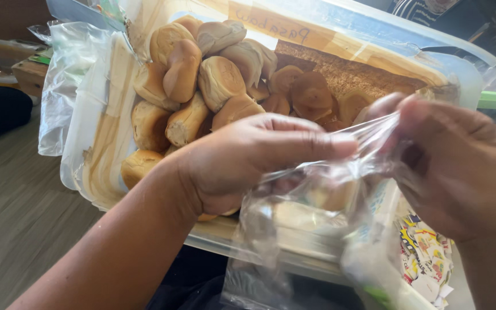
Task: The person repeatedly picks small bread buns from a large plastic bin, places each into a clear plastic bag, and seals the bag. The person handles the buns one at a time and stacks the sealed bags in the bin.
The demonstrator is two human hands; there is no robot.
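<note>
My left hand [248, 161] and my right hand [460, 161] both pinch the top of a clear plastic bag [311, 224], which hangs between them over the near rim of a large clear plastic tub [104, 143]. Pale roll shapes show faintly through the bag. The tub holds several golden-brown bread rolls [202, 80], heaped at its left and middle. Brown crumbs cover the bare right part of the tub's bottom.
Loose clear plastic bags [64, 74] lie at the tub's left side. A colourful printed wrapper [426, 258] sits at the lower right. Grey wood-look floor [18, 218] lies to the left. A green object [495, 100] is at the far right.
</note>
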